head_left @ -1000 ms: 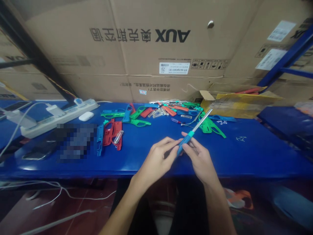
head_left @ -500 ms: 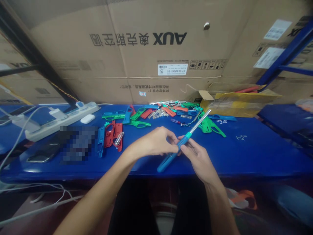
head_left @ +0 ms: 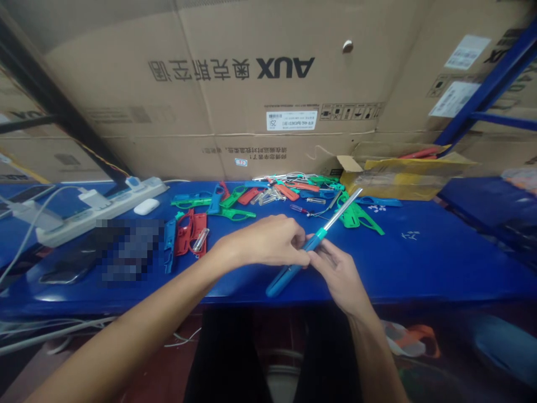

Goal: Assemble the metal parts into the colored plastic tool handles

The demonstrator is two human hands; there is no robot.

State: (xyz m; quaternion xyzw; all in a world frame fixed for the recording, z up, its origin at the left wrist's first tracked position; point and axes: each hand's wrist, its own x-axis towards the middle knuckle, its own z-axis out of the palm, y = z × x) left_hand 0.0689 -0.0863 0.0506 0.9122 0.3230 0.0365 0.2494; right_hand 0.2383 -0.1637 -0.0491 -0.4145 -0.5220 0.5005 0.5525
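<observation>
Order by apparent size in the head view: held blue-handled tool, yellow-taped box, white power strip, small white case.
1. Yellow-taped box
2. White power strip and blue-handled tool: too close to rank; the tool is nearer the camera and partly covered
3. Small white case

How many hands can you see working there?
2. The left hand is curled at the middle of the blue handle; the right hand grips it nearer the green collar. Some fingertips are hidden.
</observation>
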